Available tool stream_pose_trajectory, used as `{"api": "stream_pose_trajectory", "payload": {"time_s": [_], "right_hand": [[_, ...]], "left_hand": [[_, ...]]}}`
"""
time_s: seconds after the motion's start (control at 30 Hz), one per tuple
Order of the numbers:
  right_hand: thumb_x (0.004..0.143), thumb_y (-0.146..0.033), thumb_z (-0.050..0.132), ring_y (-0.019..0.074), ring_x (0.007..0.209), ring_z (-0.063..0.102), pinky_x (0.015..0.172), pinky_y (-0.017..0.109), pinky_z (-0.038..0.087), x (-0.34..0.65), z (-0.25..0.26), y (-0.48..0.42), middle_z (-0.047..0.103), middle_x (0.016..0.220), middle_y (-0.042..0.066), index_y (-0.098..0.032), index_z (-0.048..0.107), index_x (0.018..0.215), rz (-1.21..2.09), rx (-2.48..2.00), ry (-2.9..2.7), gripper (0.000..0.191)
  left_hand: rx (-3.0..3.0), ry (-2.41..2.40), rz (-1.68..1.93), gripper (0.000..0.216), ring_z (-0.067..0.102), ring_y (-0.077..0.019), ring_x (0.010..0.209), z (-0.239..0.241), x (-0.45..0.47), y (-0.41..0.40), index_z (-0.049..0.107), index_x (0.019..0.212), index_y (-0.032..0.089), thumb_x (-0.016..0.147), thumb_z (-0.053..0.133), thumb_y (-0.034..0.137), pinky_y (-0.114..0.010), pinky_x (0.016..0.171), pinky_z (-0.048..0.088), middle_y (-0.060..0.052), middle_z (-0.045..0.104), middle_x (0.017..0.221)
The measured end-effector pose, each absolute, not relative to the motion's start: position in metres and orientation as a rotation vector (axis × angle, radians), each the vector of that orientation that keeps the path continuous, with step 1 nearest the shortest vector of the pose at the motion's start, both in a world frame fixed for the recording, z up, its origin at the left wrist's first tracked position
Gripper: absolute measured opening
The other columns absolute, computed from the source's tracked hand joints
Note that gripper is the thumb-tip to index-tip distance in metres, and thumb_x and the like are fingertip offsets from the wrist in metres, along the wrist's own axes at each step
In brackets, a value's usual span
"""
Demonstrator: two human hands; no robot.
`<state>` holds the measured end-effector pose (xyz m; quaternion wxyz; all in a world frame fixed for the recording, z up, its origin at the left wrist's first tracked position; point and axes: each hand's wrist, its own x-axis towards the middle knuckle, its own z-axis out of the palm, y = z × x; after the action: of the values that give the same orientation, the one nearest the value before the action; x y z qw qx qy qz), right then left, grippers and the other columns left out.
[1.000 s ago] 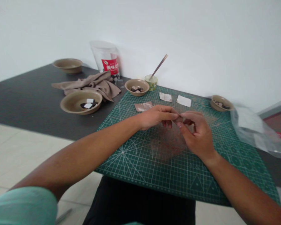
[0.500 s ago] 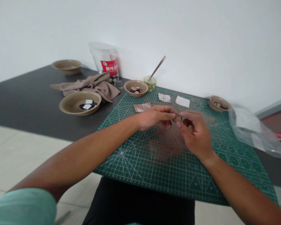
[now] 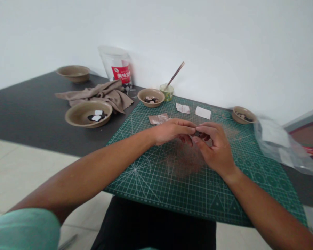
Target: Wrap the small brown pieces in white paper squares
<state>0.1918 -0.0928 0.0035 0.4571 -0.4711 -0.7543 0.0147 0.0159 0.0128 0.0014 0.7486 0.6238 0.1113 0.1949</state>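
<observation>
Over the middle of the green cutting mat (image 3: pixel 156 180), my left hand (image 3: pixel 173 131) and my right hand (image 3: pixel 216 146) meet fingertip to fingertip. Between them is a small dark piece (image 3: pixel 197 133), pinched by the thumb and fingers of both. Its exact kind is too small to make out, and fingers cover most of it. Reddish-brown dust (image 3: pixel 186 163) lies on the mat below. Just beyond my left hand rests a worn brown piece of sandpaper (image 3: pixel 158 119). Two paler paper pieces, one creased (image 3: pixel 183 108) and one plain white (image 3: pixel 203 112), lie farther back.
Bowls with small pieces stand at left (image 3: pixel 88 119), back (image 3: pixel 151 93) and right (image 3: pixel 241 119); another bowl (image 3: pixel 74 74) is far left. Nearby are a brown cloth (image 3: pixel 101 93), a clear plastic jar (image 3: pixel 114 64), a green cup (image 3: pixel 167 95) with sticks and a plastic bag (image 3: pixel 279 139).
My right fingers have shifted slightly left and closed in against my left fingertips. The small piece has turned, showing a darker face. The view has moved very little.
</observation>
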Motion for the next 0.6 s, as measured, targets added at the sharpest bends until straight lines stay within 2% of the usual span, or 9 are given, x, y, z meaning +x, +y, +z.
{"api": "stream_pose_trajectory", "payload": {"time_s": [0.3, 0.6], "right_hand": [[0.089, -0.025, 0.068, 0.0207, 0.096, 0.060, 0.078, 0.037, 0.055, 0.1926, 0.0017, -0.0913, 0.059, 0.118, 0.007, -0.027, 0.060, 0.115, 0.072, -1.199, -1.880, 0.027], [0.089, -0.020, 0.065, 0.0193, 0.090, 0.059, 0.075, 0.036, 0.054, 0.1924, -0.0001, -0.0905, 0.058, 0.118, 0.007, -0.028, 0.058, 0.120, 0.105, -1.195, -1.869, 0.032]], "left_hand": [[1.414, 0.268, 0.424, 0.023, 0.064, -0.0139, 0.074, 0.0025, 0.0156, 0.0127, 0.070, 0.099, 0.014, 0.084, 0.070, 0.031, -0.029, 0.072, 0.049, -0.006, 0.069, 0.088], [1.356, 0.239, 0.426, 0.027, 0.066, -0.0149, 0.073, 0.0007, 0.0152, 0.0132, 0.068, 0.104, 0.014, 0.088, 0.066, 0.035, -0.030, 0.071, 0.050, -0.008, 0.069, 0.094]]}}
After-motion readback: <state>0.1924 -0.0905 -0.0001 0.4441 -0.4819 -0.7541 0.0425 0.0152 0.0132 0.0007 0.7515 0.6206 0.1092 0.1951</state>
